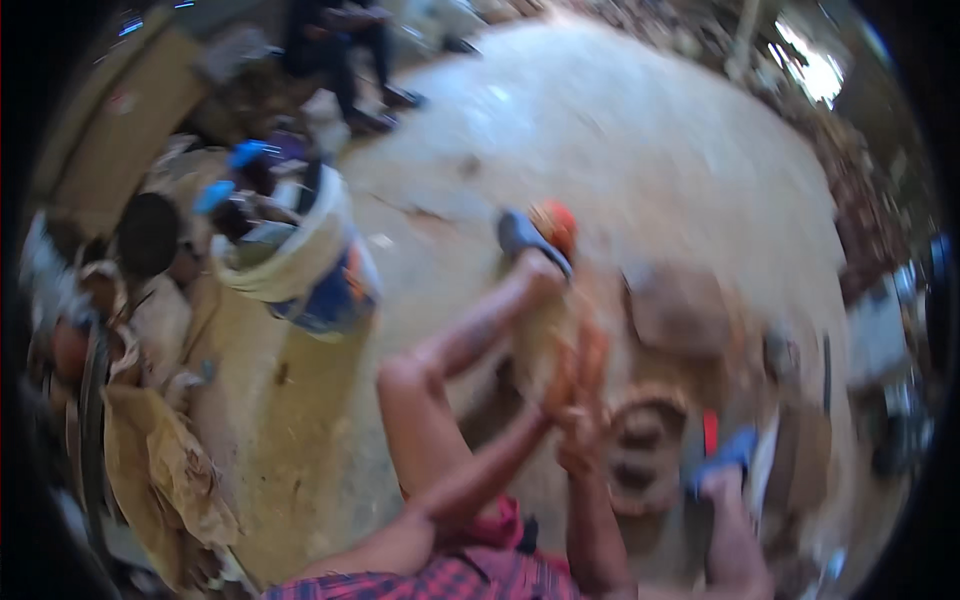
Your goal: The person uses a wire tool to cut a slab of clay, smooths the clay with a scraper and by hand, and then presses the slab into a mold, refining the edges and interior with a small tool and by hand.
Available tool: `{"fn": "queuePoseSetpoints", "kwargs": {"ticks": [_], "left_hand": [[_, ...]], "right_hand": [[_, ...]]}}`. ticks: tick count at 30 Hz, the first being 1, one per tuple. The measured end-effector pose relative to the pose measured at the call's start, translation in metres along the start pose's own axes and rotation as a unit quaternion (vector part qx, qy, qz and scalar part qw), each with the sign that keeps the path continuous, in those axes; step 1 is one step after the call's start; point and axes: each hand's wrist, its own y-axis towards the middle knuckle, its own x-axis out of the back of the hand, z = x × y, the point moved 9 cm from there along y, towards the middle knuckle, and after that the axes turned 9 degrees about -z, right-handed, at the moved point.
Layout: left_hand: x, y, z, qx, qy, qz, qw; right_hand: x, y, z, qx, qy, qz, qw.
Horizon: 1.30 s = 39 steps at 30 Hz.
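Smeared by motion, my left hand (561, 388) and my right hand (585, 432) meet in front of my lap, touching each other. Their fingers point away from me, toward my left foot, and blur hides whether anything lies between them. Just right of the hands sits a brown ring-shaped thing (648, 405) with dark hollows inside. Beyond it is a flat brown slab (680, 312), its kind too blurred to name. A round red-orange thing (556, 226) rests against the dark slipper (525, 240) on my left foot.
A white and blue bucket (335, 265) stands at the left, filled with containers, some blue-capped. Brown sacking (165, 470) and clutter line the left side. My right foot wears a blue slipper (725, 458) beside a brown board (800, 455). Another person's legs (350, 70) show at the far left.
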Motion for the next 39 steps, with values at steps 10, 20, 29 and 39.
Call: {"fn": "queuePoseSetpoints", "kwargs": {"ticks": [10, 20, 29, 39], "left_hand": [[-0.020, -0.023, -0.047, -0.153, 0.038, -0.066, 0.985], [-0.011, -0.015, -0.027, -0.069, -0.148, 0.065, 0.984], [-0.006, 0.039, 0.000, -0.047, -0.078, 0.054, 0.994], [0.187, 0.013, 0.163, 0.185, 0.391, -0.221, 0.874]], "right_hand": [[-0.008, 0.003, 0.034, 0.076, 0.021, 0.057, 0.995], [-0.002, 0.013, -0.023, -0.043, -0.140, 0.010, 0.989], [0.042, -0.020, -0.023, 0.081, -0.097, -0.101, 0.987], [0.171, -0.007, -0.210, -0.326, -0.009, -0.106, 0.939]]}}
